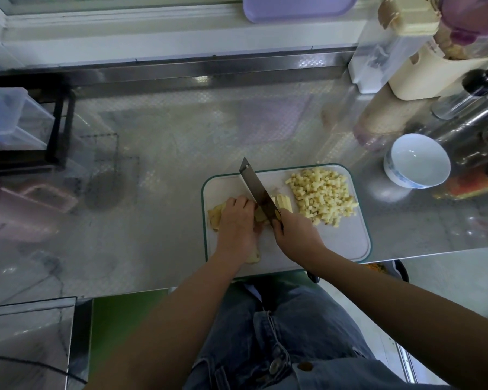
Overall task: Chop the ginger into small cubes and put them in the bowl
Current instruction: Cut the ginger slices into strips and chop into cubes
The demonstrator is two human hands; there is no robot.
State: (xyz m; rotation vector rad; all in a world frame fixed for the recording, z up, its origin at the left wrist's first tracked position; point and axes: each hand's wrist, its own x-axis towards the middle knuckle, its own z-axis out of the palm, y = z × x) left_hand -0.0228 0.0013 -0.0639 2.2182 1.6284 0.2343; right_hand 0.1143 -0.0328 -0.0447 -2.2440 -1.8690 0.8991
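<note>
Entry 1: white rectangular plastic cutting board (347, 243) with a green rim, being carried by the reflective patterned metal surface (152, 164), right of the frame's centre.

Entry 2: knobby yellow-brown ginger root (215, 215), being held down on the left part of the board by the left hand (235, 223), whose fingers are being curled over it.

Entry 3: broad flat steel knife (253, 184), being gripped at its dark handle by the right hand (296, 235). The blade is being set on the ginger just beside the left fingertips, with its far end being pointed toward the upper left of the frame.

Entry 4: pale ginger strips (282, 203), being kept just right of the blade.

Entry 5: heap of small pale-yellow ginger cubes (321, 195), being kept on the upper right part of the board.

Entry 6: round white ceramic bowl (397, 175) with blue markings, being stood upright on the surface at the right of the frame, near the board's upper right corner but apart from it.
</note>
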